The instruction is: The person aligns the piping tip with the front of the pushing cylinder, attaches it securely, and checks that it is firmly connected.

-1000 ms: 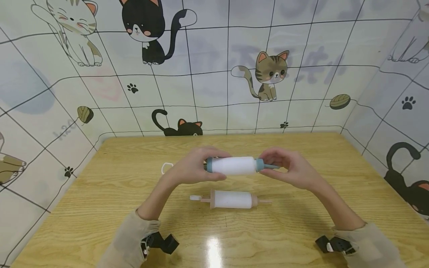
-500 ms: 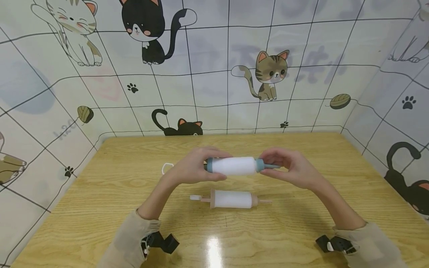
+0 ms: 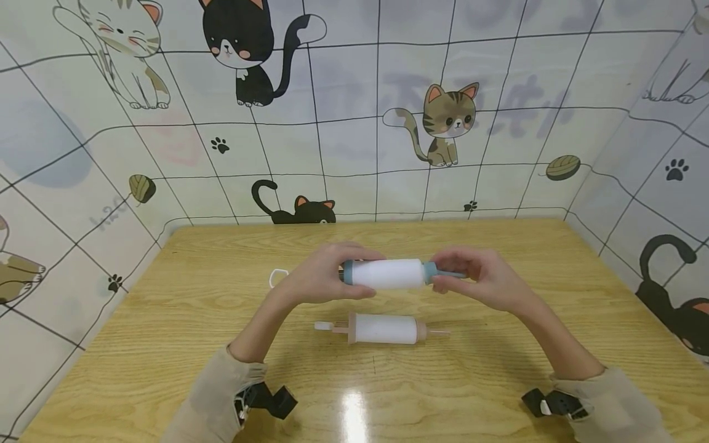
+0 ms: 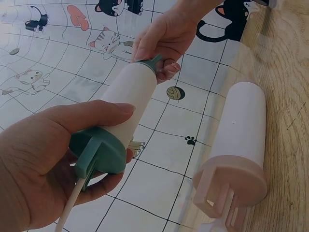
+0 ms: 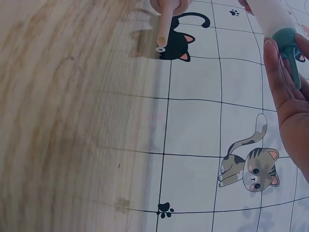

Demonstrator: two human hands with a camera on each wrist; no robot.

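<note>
Above the table, both hands hold a white bottle-like tube (image 3: 386, 274) level, with teal ends and a pointed teal nozzle (image 5: 292, 67). My left hand (image 3: 327, 274) grips the end with the slotted teal cap (image 4: 99, 150), thumb on top and fingers beneath. A thin pale rod (image 4: 71, 203) comes out of that cap. At the nozzle end, my right hand (image 3: 484, 280) pinches the teal collar (image 3: 430, 272) between thumb and fingers. On the table nearer the body lies a second white tube (image 3: 384, 329) with peach ends, a thin tip and a white tab.
Beyond the left hand a white loop (image 3: 278, 278) shows; its link to the rod is hidden. The wooden table (image 3: 221, 246) meets a cat-patterned sheet (image 3: 349, 147) at the back and sides. Black wrist cameras sit on both sleeves (image 3: 213, 394).
My right fingers shift slightly at the collar, the fingertips showing lower beneath it. The left hand, the held tube and the peach-ended tube stay nearly where they were.
</note>
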